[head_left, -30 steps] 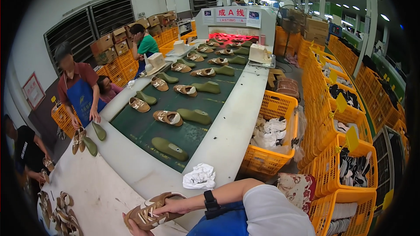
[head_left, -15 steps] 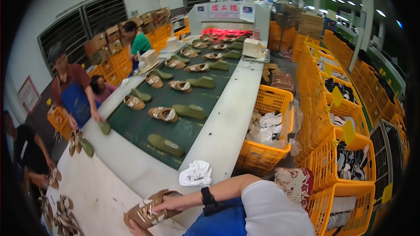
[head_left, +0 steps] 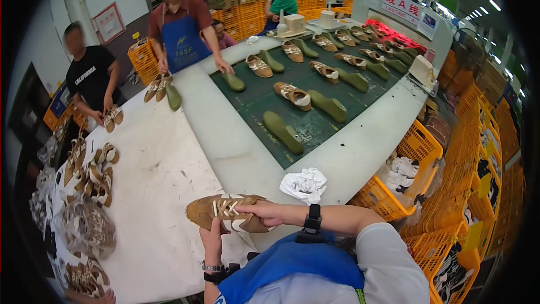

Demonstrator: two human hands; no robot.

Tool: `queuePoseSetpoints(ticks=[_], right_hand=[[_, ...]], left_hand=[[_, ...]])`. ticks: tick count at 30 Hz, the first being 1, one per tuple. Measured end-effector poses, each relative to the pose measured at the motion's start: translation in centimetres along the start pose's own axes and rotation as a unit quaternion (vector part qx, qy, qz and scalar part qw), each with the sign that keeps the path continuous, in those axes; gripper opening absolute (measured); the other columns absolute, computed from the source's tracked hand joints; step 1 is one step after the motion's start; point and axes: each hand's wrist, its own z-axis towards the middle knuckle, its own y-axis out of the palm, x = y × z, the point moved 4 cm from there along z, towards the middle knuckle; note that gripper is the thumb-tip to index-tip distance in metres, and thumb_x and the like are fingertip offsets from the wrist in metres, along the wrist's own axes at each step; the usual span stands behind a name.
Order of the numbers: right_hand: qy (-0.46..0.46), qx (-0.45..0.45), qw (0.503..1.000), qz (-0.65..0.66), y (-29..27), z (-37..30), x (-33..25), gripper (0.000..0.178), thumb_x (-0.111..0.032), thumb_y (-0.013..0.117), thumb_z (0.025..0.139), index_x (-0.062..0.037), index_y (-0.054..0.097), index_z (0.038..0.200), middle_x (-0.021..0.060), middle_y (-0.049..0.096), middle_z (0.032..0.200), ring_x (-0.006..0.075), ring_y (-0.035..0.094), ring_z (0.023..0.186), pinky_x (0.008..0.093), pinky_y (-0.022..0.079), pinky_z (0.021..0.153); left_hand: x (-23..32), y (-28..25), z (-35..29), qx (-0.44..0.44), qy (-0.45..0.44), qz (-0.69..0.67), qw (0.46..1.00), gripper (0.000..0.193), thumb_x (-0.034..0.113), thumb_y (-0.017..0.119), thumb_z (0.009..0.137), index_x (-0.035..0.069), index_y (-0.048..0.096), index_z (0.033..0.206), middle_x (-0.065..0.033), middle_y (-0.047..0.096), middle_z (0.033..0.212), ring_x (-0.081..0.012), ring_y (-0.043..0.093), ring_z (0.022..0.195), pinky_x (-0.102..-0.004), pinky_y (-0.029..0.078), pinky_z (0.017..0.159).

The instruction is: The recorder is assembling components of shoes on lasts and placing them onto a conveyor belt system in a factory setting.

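Over the near edge of the pale table I hold a tan sneaker (head_left: 201,211) with white laces, its toe to the left. My left hand (head_left: 212,238) is closed on its near side by the toe, with some fingers hidden beneath it. At the lace and collar end my right hand (head_left: 262,212) grips the same shoe, fingers on the laces. Crumpled white paper (head_left: 304,185) lies beyond my right forearm. Farther off, a green shoe last (head_left: 283,133) rests on the dark green conveyor belt (head_left: 247,114), near rows of shoes paired with lasts.
Loose shoes (head_left: 101,174) and a plastic-wrapped bundle (head_left: 85,228) lie at the left table edge. A co-worker in a blue apron (head_left: 185,45) touches a last; another in black (head_left: 93,76) handles shoes. Yellow crates (head_left: 409,171) stand along the right.
My view has swung left, so the belt and crates appear farther right. The shoe is now more level, toe leftward, and still in both hands. The blue-aproned co-worker's hand remains at the last.
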Motion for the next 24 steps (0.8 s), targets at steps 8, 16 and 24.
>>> queuePoseSetpoints(ticks=[8,16,24], right_hand=[[0.026,0.031,0.874,-0.484,-1.3,-2.1,-3.2,0.04,-0.035,0.056,0.082,-0.0019,0.053,0.105,0.0074,0.06,0.096,0.0177,0.059,0.074,0.0304,0.047,0.062],[-0.239,0.066,0.691,-0.68,-1.0,-7.0,-4.3,0.067,-0.033,0.072,0.07,-0.0051,0.041,0.123,0.0182,0.044,0.121,0.0305,0.046,0.111,0.0362,0.037,0.093],[-0.207,0.061,0.787,-0.578,0.4,-6.9,-4.3,0.055,-0.017,0.076,0.067,-0.004,0.046,0.112,0.0119,0.049,0.116,0.022,0.052,0.105,0.0334,0.044,0.088]], left_hand=[[-1.1,-0.6,3.1,0.054,0.007,0.049,0.997,0.022,0.02,0.054,0.086,-0.001,0.057,0.087,-0.0023,0.056,0.067,-0.0084,0.05,0.051,-0.0214,0.04,0.041],[-2.9,-2.8,2.7,0.116,-0.043,-0.048,0.991,0.03,0.029,0.054,0.086,-0.001,0.059,0.09,-0.0035,0.06,0.072,-0.0082,0.054,0.052,-0.022,0.042,0.04],[-1.8,-3.3,1.3,0.173,-0.045,0.056,0.982,0.029,0.028,0.058,0.083,0.001,0.059,0.073,-0.0017,0.054,0.056,-0.0082,0.046,0.041,-0.023,0.035,0.036]])
